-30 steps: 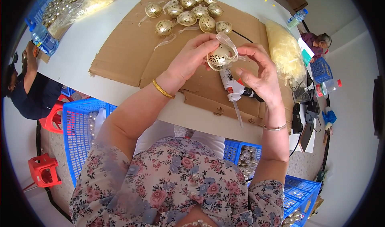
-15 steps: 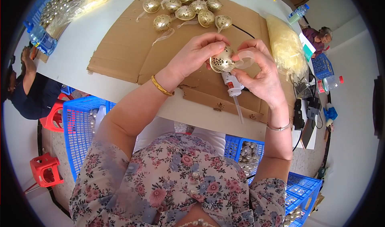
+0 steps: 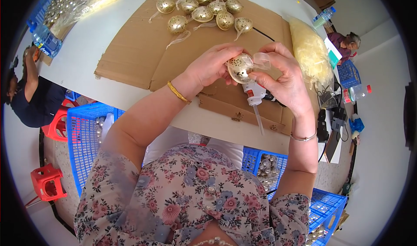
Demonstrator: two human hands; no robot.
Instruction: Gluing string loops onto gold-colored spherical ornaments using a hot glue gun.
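Your left hand [image 3: 213, 68] and right hand [image 3: 284, 78] meet over the cardboard sheet [image 3: 139, 50], above its near edge, w/ a gold ball [image 3: 239, 68] held between them. Left fingers are curled and clamped on the ball's left side, thumb underneath. Right thumb and forefinger are pinched together on the sheer ribbon [image 3: 260, 60] at the ball's top right; the other right fingers are wrapped round a glue gun [image 3: 254, 96] whose nozzle points down toward the table's near edge. The ball has a cut-out pattern and sits just above the gun, touching or nearly so; can't tell which.

A gold bangle [image 3: 178, 92] is on your left wrist, a thin silver one [image 3: 302, 137] on the right.

At the cardboard's far edge lies a cluster of finished gold balls [image 3: 204, 9] w/ ribbons, well apart from your hands. The cardboard rests on a white table [image 3: 74, 63]. A clear bag of pale shredded filler [image 3: 309, 50] lies at the table's right edge, near your right hand. Another bag of gold balls [image 3: 76, 2] sits at the far left corner, w/ a water bottle [image 3: 43, 39] beside it at the left edge.

Blue crates [image 3: 84, 133] stand below the near edge, on both sides of you. One person [image 3: 30, 94] sits at the left side, another person [image 3: 345, 41] beyond the far right corner.
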